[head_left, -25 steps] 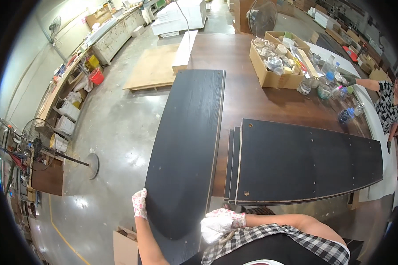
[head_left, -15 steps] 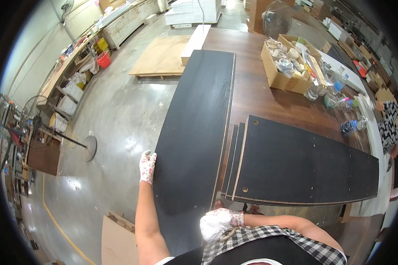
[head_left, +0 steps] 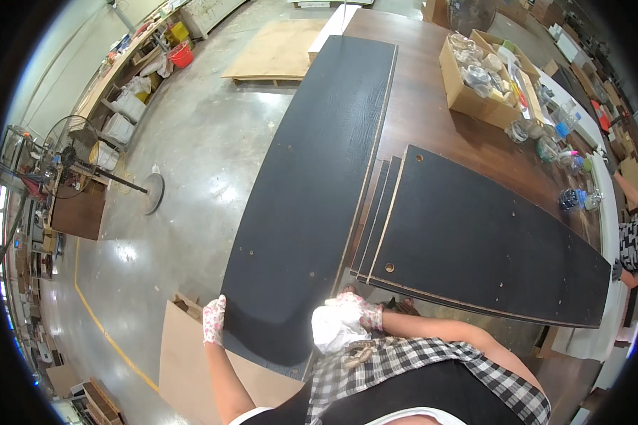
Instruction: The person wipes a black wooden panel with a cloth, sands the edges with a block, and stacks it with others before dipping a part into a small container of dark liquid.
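One long black wood-grained panel (head_left: 312, 163), plenty of overhang to watch

Here it lies, along the left edge of the brown wood-grain worktop (head_left: 418, 92), its near end jutting out past the near edge toward the person. The left hand (head_left: 215, 320), in a white glove with pink spots, is up against the panel's curved left side, close to the near end. Fingers together there, not spread; whether any of them hook underneath, I can't tell. Over to the right hand (head_left: 361, 312), gloved to match: it's closed around a bunched white cloth (head_left: 337, 329) beside the panel's straight right side, though contact with that side is unclear from above.

Now the danger spots! Heavy pressure on that unsupported near end could tip the far end up off the worktop. A sideways shove from the left might close the narrow gap and knock the neighbouring stack of black tapered panels (head_left: 489, 234); those overhang the near edge too, their left ends staggered, so a bump could send them sliding. The cloth could catch on the rough-looking right side. And below the near end sits a flat beige sheet (head_left: 184, 354), which a dropped corner might strike.
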Action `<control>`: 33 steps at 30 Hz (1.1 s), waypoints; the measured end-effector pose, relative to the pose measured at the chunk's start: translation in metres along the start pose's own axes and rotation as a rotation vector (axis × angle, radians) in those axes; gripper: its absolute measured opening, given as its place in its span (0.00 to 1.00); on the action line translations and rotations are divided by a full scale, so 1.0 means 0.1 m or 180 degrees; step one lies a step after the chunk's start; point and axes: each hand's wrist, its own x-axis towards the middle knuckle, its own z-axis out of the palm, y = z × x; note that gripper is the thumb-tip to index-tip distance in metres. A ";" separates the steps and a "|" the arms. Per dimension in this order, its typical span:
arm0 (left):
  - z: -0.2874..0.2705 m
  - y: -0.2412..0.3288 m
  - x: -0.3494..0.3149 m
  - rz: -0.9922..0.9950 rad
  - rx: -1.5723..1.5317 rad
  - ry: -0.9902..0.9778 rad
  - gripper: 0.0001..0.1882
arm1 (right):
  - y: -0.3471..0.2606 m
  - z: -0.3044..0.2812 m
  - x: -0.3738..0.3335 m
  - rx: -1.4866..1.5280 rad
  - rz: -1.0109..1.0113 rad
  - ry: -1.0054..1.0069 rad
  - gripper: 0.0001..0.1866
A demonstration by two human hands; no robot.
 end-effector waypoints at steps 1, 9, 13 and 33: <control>0.03 0.00 0.06 -0.0052 0.0075 -0.0025 0.22 | -0.30 -0.06 0.05 -0.1345 0.0283 -0.0224 0.24; 0.12 0.25 0.43 0.0539 0.0475 0.0055 0.21 | -1.94 0.09 -0.30 -0.1113 0.0658 0.0846 0.20; 0.34 1.00 0.35 0.1498 0.1205 0.1303 0.21 | -2.93 0.00 -0.60 -0.0824 -0.0908 0.1138 0.20; 2.61 3.59 -0.94 0.0180 -0.1888 -0.3149 0.41 | -2.40 -1.13 -4.66 -0.5466 0.2570 0.5497 0.22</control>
